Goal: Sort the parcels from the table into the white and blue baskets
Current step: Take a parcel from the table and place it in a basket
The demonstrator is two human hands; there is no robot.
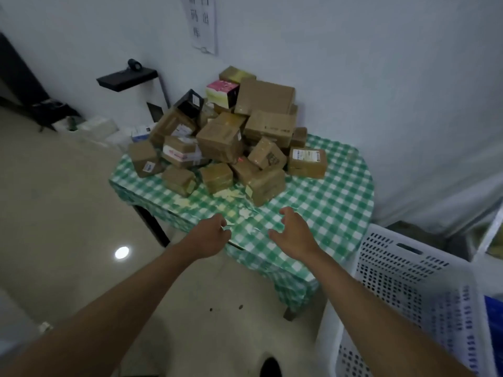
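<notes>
We hold both hands over the table's (340, 186) near edge, nothing in them: left hand (211, 235) loosely curled, right hand (292, 232) fingers spread. Parcels (231, 137) heaped at the far edge. White basket (408, 281) beside the right edge.

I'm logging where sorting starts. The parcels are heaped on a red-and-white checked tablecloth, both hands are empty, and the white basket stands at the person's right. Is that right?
One detail is wrong: the tablecloth is green-and-white checked, not red-and-white, as the head view shows. The rest holds: the parcels are heaped on it, the left hand and right hand are empty, and the white basket stands at the person's right.
</notes>
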